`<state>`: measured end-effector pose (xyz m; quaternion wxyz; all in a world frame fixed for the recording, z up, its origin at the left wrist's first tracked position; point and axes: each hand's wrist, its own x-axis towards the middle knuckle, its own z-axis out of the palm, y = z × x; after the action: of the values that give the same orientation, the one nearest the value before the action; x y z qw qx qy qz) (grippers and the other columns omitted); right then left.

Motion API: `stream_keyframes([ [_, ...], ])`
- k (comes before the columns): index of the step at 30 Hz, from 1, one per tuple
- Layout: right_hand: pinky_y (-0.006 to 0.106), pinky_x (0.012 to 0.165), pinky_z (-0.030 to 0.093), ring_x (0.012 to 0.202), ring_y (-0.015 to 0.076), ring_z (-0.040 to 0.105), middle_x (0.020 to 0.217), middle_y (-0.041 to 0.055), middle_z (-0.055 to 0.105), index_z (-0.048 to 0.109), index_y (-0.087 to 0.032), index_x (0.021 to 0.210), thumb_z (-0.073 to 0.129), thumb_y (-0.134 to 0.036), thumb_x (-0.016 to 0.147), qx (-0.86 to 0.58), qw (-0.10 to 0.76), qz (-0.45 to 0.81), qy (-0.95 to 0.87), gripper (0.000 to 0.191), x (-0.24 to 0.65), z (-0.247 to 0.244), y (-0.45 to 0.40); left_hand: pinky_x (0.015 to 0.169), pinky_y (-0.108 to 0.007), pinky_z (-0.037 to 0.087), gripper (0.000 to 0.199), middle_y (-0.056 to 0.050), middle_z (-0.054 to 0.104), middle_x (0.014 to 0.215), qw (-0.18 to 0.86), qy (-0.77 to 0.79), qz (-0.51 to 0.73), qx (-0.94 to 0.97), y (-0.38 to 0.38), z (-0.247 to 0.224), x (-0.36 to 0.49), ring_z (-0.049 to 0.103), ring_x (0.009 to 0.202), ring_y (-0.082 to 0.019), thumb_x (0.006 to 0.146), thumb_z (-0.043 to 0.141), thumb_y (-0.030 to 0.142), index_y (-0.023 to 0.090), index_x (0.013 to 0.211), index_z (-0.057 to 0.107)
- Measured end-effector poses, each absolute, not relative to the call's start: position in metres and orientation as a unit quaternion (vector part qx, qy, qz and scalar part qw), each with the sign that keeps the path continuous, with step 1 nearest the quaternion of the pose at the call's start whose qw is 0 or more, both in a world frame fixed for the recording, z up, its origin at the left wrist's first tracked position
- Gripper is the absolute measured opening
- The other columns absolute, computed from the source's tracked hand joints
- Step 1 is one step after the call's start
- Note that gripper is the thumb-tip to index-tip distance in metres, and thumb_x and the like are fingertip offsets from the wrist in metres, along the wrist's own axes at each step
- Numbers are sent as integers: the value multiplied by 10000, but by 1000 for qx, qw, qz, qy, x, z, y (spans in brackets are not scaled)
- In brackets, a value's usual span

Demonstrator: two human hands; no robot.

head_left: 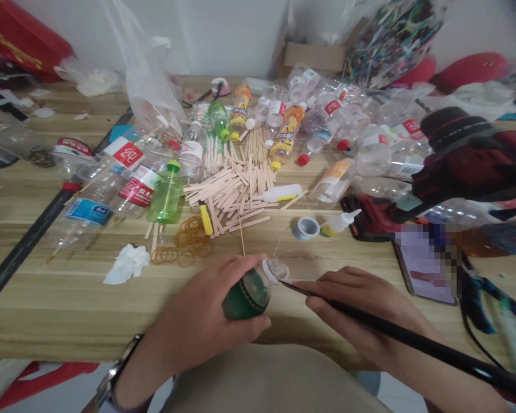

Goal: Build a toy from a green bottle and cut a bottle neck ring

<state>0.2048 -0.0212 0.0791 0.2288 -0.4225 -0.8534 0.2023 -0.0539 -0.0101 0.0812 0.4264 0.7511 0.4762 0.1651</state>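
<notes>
My left hand (215, 304) is wrapped round a small bottle (247, 295) with a dark green lower part and a clear shoulder. The bottle lies tilted, its white-ringed neck pointing right. A thin wooden stick (242, 232) rises just behind my left fingers; its lower end is hidden. My right hand (355, 304) grips a long black tool (395, 327) that tapers to a thin tip; its exact kind is unclear. That tip touches or nearly touches the bottle's neck ring. Beyond the hands lie rubber bands (191, 238), a yellow-handled screwdriver (205, 219) and a crumpled tissue (128, 264).
Wooden craft sticks (219, 192) are heaped mid-table, with many plastic bottles behind and to the left. A tape roll (306, 228) and glue bottle (340, 222) lie ahead. On the right are a red-black power drill (464, 166), a phone (425, 264) and blue-handled pliers (477, 304).
</notes>
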Motion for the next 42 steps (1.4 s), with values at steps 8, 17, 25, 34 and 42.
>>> stream_keyframes([
  [8,290,666,550,807,202,746,877,43,784,744,-223,923,458,-363,1046,-451,178,183,-855,342,206,101,-8,1046,-469,487,644,-56,631,1375,411,465,140,771,-17,80,-50,608,1242,-300,842,696,324,297,1449,484],
  [17,354,646,352,500,159,546,568,-5,580,597,-198,668,299,-166,1068,-375,117,-172,-904,500,189,102,-9,991,-469,506,600,-68,665,1270,410,510,139,743,-21,72,-46,637,1149,-306,856,672,318,287,1432,504],
  [25,351,613,375,554,198,602,621,35,673,697,-200,797,381,-399,1067,-345,121,-19,-931,461,192,105,4,981,-460,509,564,-71,673,1228,452,468,133,747,-23,73,-50,648,1114,-306,817,737,327,272,1353,570],
  [34,304,583,421,619,189,612,706,43,679,642,-211,749,420,-498,1034,-368,118,194,-902,462,200,92,12,1053,-512,470,645,-98,634,1352,467,459,103,749,-22,75,-50,610,1220,-335,826,713,347,267,1435,516],
  [42,247,505,382,546,129,491,602,-29,523,531,-210,670,506,-575,971,-403,138,426,-798,475,200,70,19,1054,-478,482,627,-61,633,1391,443,468,127,754,-24,72,-52,613,1237,-318,855,684,338,316,1446,476],
])
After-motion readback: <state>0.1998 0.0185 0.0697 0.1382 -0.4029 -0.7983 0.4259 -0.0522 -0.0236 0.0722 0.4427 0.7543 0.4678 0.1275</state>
